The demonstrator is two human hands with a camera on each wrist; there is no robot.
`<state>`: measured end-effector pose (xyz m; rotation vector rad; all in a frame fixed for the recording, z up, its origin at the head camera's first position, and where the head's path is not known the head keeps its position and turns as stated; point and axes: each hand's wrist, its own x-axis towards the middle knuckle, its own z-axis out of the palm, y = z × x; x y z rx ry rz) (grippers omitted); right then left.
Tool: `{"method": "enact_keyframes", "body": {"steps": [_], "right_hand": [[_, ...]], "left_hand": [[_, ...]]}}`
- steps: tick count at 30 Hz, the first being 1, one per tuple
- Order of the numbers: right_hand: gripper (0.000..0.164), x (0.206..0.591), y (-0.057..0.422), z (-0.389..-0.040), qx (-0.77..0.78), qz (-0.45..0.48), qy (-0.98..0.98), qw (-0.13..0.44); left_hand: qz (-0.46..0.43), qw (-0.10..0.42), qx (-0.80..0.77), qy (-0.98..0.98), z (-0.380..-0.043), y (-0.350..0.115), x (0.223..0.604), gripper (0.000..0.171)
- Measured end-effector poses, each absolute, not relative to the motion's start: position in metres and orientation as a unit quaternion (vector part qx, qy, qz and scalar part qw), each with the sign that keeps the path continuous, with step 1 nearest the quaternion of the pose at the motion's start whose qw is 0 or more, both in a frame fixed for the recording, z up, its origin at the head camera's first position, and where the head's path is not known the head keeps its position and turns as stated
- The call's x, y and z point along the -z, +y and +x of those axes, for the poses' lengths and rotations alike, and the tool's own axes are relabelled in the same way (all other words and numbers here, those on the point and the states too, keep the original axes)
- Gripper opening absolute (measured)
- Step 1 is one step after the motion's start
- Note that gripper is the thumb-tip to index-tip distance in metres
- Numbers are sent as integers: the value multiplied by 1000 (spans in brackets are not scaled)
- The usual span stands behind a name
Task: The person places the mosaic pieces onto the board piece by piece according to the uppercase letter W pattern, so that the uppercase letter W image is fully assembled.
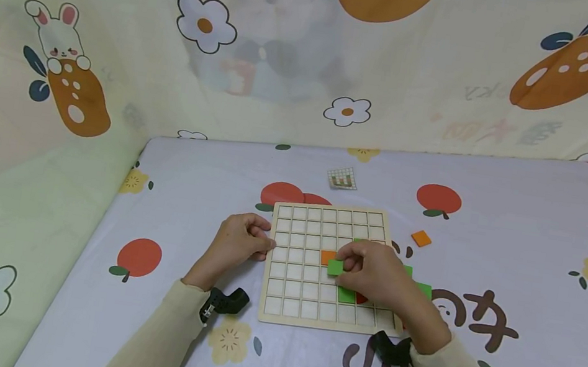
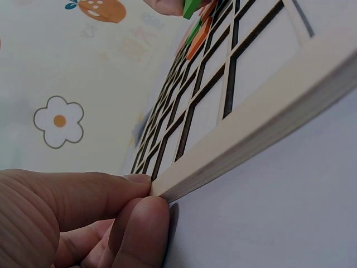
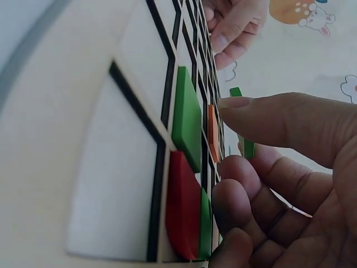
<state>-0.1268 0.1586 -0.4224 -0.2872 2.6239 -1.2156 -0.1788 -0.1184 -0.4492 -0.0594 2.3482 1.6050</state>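
A wooden grid board (image 1: 308, 322) lies on the table, its square cells mostly bare. At its left edge, my left hand (image 1: 238, 239) pinches the rim between thumb and finger, as the left wrist view shows up close. Above the board's middle, my right hand (image 1: 377, 273) holds a small green square tile (image 1: 335, 268) between thumb and fingers, tilted off the grid in the right wrist view. An orange tile (image 1: 327, 257) sits in a cell beside it. Nearer me on the board are another green tile (image 3: 187, 120) and a red curved-edge piece (image 3: 183, 206). The right hand hides part of the grid.
A small card printed with a grid picture (image 1: 342, 178) lies behind the board. One loose orange tile (image 1: 422, 238) is to the board's right, and green tiles (image 1: 424, 289) show partly behind the right forearm. A patterned cloth wall (image 1: 280, 119) rises behind the table.
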Motion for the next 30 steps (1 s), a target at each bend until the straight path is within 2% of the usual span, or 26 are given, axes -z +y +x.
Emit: {"method": "enact_keyframes", "body": {"steps": [30], "right_hand": [[21,424,148,-126,370,-101,916,118]], "left_hand": [[-19,148,-556,817,-180,-118,450,29]]}}
